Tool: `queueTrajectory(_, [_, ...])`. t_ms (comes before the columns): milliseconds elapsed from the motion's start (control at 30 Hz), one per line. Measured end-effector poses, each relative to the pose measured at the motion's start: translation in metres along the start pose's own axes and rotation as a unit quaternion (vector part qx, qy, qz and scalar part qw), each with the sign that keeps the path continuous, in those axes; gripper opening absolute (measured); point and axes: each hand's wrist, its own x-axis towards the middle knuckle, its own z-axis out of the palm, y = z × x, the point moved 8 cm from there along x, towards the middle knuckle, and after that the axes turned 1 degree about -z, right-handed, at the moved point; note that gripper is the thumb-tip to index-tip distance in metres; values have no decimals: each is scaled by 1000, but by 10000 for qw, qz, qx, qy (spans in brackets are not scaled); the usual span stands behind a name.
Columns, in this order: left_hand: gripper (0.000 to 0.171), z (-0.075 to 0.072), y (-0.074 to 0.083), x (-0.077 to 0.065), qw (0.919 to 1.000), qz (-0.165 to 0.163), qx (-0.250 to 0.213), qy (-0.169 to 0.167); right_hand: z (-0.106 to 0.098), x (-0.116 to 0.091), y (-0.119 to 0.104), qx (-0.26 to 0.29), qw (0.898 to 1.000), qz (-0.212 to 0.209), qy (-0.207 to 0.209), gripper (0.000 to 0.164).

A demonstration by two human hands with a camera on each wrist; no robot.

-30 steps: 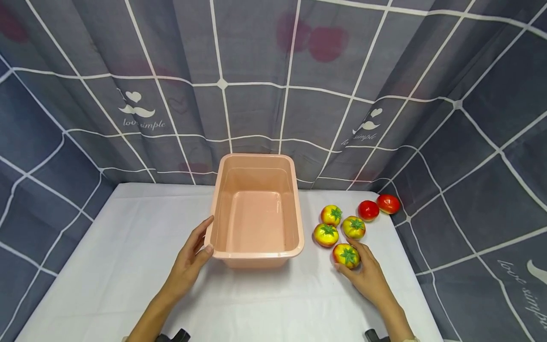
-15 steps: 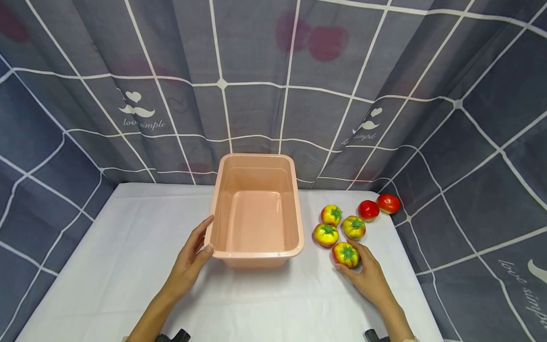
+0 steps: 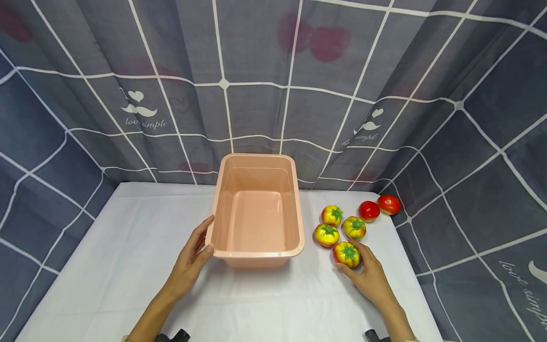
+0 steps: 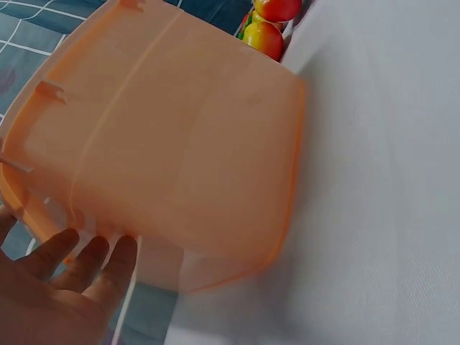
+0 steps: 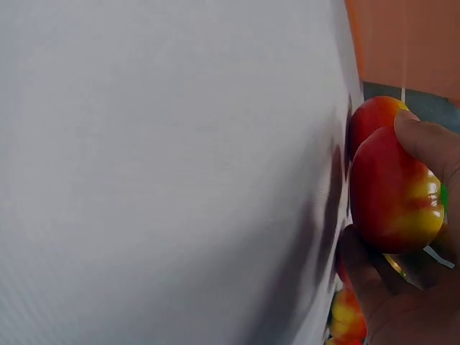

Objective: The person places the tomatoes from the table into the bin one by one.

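At the middle of the table stands a pink plastic basin (image 3: 256, 256), with nothing in it. My left hand (image 3: 188, 266) holds its near left corner; in the left wrist view several fingertips (image 4: 123, 251) lie against the outer wall below the rim. To the right, my right hand (image 3: 369, 275) grips a yellow-and-red tomato (image 3: 346, 254) with a green leafy top. The right wrist view shows the thumb (image 5: 424, 140) on one side of this tomato and fingers on the other. Three similar tomatoes (image 3: 326, 235) sit just beyond it.
Two red tomatoes (image 3: 369, 211) lie farther back, near the table's right edge. A white cloth (image 3: 256, 304) covers the table. Dark checked curtains (image 3: 256, 114) close in the back and both sides, with the basin near the back one.
The gripped tomato has shifted very slightly away from me in my right hand. The left hand and the basin keep their places.
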Motion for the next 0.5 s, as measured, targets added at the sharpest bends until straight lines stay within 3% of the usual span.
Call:
queueTrajectory(367, [67, -1, -2, 0, 10000, -36, 19, 13, -18, 2, -24, 79, 9999, 13, 79, 83])
queueTrajectory(500, [67, -1, -2, -1, 10000, -39, 14, 20, -26, 5, -37, 143, 9994, -164, 256, 82])
